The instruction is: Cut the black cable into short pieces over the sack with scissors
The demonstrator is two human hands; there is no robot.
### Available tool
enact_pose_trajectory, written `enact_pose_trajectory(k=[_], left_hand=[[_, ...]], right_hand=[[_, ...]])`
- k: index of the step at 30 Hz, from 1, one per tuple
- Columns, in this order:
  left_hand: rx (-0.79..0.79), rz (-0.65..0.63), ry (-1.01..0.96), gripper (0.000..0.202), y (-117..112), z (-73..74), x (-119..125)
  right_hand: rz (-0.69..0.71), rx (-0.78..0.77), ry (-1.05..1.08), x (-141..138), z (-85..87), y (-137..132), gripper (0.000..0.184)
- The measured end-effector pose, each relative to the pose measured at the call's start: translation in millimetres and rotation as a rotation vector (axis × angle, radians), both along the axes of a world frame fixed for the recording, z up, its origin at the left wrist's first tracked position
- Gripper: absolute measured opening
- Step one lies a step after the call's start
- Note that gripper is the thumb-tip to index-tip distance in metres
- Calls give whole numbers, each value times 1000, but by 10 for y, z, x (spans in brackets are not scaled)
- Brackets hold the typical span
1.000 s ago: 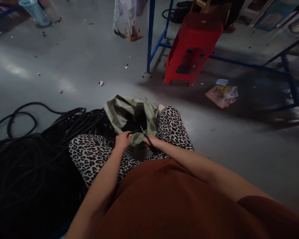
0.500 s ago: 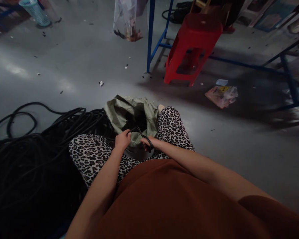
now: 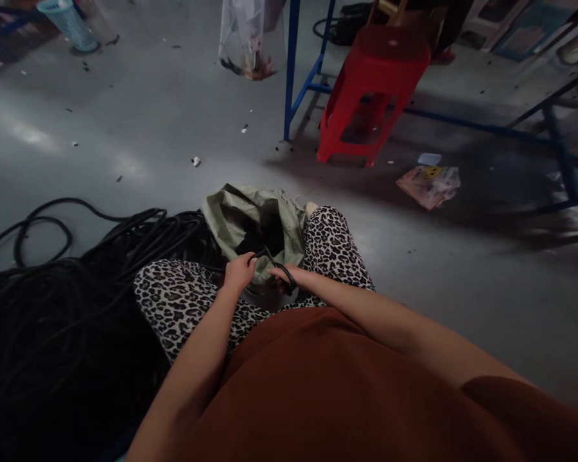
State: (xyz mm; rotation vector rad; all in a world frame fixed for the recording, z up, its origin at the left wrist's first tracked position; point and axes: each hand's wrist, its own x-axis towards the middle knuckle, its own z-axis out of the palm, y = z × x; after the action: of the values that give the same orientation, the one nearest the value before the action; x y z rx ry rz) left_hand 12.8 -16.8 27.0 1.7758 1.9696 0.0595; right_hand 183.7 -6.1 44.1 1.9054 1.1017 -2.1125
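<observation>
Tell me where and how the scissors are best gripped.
Grip the scissors probably by the dark handles, coming from the right, near side: these trail back into the right hand, while the blades point away, at the black cord in the left hand.

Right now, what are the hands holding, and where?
The right hand grips black-handled metal scissors by the handles; the left hand pinches a round black cord near their blades.

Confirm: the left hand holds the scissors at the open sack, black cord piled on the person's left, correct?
Not quite: the head view shows the right hand, not the left hand, holding the scissors at the open sack. Black cord is piled on the person's left.
</observation>
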Motion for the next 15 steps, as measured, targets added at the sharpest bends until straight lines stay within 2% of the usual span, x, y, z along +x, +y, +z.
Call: enact_pose_trajectory(k=[15], left_hand=[[2,-59,-60,36,-15,-59,2]], right_hand=[[1,-5,21,15,-85,-8,40]])
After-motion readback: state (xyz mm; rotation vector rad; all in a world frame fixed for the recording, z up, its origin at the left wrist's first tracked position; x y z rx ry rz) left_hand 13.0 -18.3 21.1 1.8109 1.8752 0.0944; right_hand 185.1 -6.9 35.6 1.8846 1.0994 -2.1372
